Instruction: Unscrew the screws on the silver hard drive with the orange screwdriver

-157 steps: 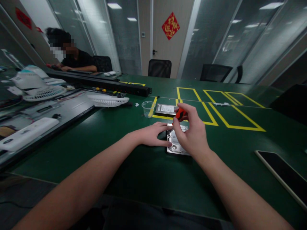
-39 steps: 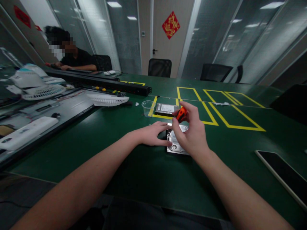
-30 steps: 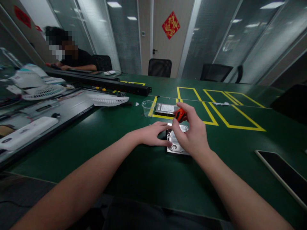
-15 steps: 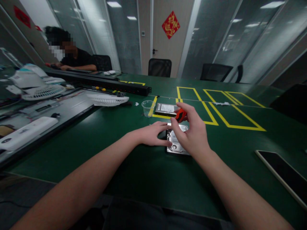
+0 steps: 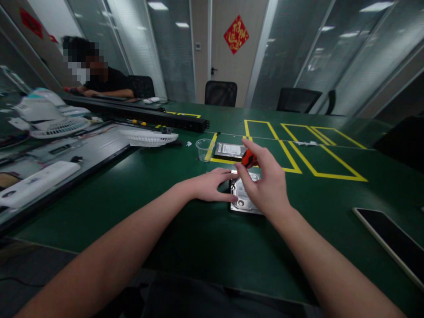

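A silver hard drive (image 5: 243, 201) lies flat on the green table (image 5: 198, 229) in front of me. My left hand (image 5: 212, 185) presses on its left edge, fingers spread over the drive. My right hand (image 5: 266, 181) is above the drive and grips the orange-and-black handle of a screwdriver (image 5: 248, 158), held upright with its tip hidden behind my fingers. A second hard drive (image 5: 230, 150) rests farther back beside a yellow tape line.
A clear plastic cup (image 5: 203, 149) stands left of the far drive. A white fan grille (image 5: 149, 138) and a long black bar (image 5: 139, 115) lie at the back left. A person (image 5: 96, 79) sits far left. A dark tablet (image 5: 391, 243) lies at right.
My right fingers have shifted slightly around the screwdriver handle, which has turned a little. My left hand and the drive have stayed in place.
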Motion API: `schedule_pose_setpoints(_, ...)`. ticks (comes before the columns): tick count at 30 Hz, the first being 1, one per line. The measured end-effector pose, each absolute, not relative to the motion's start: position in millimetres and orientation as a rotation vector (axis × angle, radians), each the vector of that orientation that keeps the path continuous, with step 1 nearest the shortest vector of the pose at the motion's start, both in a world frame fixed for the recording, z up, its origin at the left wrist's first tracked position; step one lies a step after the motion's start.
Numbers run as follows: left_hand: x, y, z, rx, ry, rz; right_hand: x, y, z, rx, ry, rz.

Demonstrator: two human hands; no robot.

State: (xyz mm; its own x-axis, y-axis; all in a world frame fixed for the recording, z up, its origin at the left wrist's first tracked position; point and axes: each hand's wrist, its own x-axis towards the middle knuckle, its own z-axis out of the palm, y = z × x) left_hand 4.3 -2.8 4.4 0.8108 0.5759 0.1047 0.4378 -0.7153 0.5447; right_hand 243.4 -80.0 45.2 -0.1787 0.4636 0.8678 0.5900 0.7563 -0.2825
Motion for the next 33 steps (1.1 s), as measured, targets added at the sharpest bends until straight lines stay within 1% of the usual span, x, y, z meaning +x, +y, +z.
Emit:
schedule_pose_setpoints(14, 2.6, -2.4, 4.0, 2.455, 0.776, 0.349, 243.3, -82.9, 46.4, -0.809, -1.831, -0.062)
schedule_pose_setpoints(22, 3.7, -3.0, 6.1, 2.45, 0.777, 0.354, 243.3, -82.1, 40.2, -0.878, -1.802, 0.007)
schedule_pose_setpoints(33, 5.3, -4.7, 7.3, 2.439, 0.791, 0.358, 243.0, -81.6, 46.3, -0.801, -1.818, -0.079)
